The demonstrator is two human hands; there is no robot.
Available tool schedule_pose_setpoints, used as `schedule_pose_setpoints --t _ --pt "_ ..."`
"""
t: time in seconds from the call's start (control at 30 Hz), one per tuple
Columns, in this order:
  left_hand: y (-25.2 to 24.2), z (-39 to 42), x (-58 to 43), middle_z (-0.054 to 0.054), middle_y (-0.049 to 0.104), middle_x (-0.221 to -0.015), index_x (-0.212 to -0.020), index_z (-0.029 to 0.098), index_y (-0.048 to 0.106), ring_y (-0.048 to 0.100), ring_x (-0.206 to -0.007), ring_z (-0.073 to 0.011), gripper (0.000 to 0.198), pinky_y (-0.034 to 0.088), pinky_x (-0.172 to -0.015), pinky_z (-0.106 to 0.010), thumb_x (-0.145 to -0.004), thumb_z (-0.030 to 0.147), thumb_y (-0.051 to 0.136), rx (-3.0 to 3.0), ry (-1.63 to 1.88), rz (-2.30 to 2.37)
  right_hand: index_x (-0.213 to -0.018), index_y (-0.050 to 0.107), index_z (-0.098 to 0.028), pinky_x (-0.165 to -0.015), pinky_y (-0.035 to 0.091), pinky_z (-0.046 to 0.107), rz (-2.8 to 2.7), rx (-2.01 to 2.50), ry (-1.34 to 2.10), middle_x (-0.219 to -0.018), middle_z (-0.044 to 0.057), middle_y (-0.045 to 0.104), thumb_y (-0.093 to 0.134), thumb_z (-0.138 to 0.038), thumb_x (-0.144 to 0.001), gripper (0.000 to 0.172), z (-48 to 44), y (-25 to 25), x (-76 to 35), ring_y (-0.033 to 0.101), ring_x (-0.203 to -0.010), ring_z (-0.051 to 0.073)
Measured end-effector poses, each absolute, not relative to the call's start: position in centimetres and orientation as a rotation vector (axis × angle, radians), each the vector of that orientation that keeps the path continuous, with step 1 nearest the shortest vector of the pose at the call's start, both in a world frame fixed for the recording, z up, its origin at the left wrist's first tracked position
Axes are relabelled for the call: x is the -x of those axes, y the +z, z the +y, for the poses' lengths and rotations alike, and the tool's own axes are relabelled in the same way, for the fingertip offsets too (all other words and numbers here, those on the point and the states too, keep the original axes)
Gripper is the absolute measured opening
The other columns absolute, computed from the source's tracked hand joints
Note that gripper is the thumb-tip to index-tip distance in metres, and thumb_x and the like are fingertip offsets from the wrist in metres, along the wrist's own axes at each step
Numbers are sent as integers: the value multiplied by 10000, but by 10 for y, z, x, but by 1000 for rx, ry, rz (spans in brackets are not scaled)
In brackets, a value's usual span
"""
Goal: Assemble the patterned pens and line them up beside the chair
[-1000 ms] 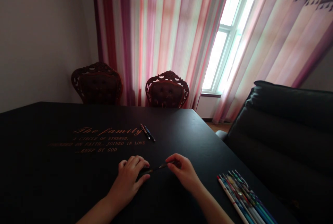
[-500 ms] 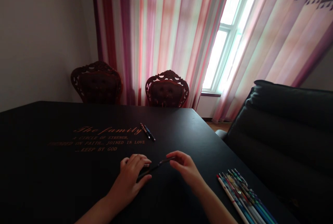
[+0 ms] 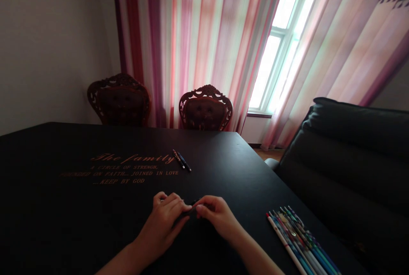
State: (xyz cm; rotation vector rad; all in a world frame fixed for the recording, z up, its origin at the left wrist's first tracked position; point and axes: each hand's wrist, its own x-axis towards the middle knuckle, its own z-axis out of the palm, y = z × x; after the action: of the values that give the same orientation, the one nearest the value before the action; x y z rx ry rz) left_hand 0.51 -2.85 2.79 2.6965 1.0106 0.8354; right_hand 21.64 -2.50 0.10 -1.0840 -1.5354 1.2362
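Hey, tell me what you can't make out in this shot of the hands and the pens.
- Pen between the left hand and right hand, head view: mostly hidden by the fingers, dark against the black table; colour and parts unclear.
- Row of pens: near ends cut off by the bottom edge.
- Two pens farther off: too small for detail.

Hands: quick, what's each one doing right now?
Left hand: closed on one end of a dark pen.
Right hand: fingers pinched on the pen's other end.
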Motion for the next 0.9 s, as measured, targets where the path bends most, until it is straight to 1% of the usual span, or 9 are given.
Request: schedule_pose_setpoints --t 0.13,0.23,0.33,0.4,0.5,0.57,0.73,0.8,0.9 --pt "27 -27 -6 -7 702 -920 -998 257 605 618 -902 -202 172 289 -857 -391 -895 153 515 -2641 902 1105 -840 715 -146 -624 408 261 -1486 1155 1084 -664 17 642 636 -395 -817 263 -17 4 -228 565 -649 155" --pt "26 -25 -6 -7 693 -913 -959 252 607 612 -890 -201 175 300 -839 -384 -864 133 522 -2581 890 1180 -876 718 -150 -624 404 267 -1462 1234 950 -705 23 648 612 -366 -817 248 -12 8 -243 554 -663 160" --pt "24 -24 -6 -12 680 -969 -955 258 609 588 -959 -220 175 301 -856 -393 -837 138 560 -2580 823 1178 -882 732 -170 -645 409 282 -1566 1346 822 -754 27 655 617 -288 -781 193 -9 9 -254 546 -684 169" --pt "23 -24 -6 -19 666 -1022 -979 267 607 565 -1014 -242 189 293 -883 -415 -815 174 618 -2596 776 1166 -880 737 -193 -702 419 302 -1685 1425 732 -808 30 653 653 -230 -729 177 -10 8 -258 556 -758 190" --pt "21 -23 -5 -27 645 -1069 -992 273 603 545 -1053 -263 224 283 -902 -446 -787 232 685 -2578 748 1212 -931 724 -222 -795 413 337 -1814 1539 607 -895 33 636 729 -170 -635 301 -11 4 -262 547 -886 226" --pt "20 -22 -5 -29 636 -1073 -959 269 610 541 -1059 -268 194 289 -895 -449 -785 252 696 -2564 751 1237 -949 715 -233 -814 407 347 -1841 1603 556 -914 34 627 749 -160 -618 340 -12 2 -264 537 -911 233" --pt "17 -21 -5 -18 632 -1070 -874 258 629 543 -1059 -255 75 285 -895 -440 -820 213 654 -2573 781 1202 -764 714 -218 -777 398 333 -1858 1649 481 -891 44 625 712 -154 -679 106 -10 2 -266 532 -894 230" --pt "15 -20 -4 -13 645 -1050 -898 263 629 555 -1042 -244 80 284 -892 -433 -851 200 613 -2550 818 1218 -768 707 -207 -725 402 308 -1845 1580 555 -844 34 633 691 -171 -714 67 -11 7 -262 543 -823 205" --pt "11 -17 -3 5 675 -975 -938 271 620 593 -960 -226 82 292 -881 -422 -889 228 570 -2456 869 1291 -828 701 -193 -616 391 264 -1805 1448 755 -742 2 630 658 -211 -767 77 -14 15 -254 523 -667 152"
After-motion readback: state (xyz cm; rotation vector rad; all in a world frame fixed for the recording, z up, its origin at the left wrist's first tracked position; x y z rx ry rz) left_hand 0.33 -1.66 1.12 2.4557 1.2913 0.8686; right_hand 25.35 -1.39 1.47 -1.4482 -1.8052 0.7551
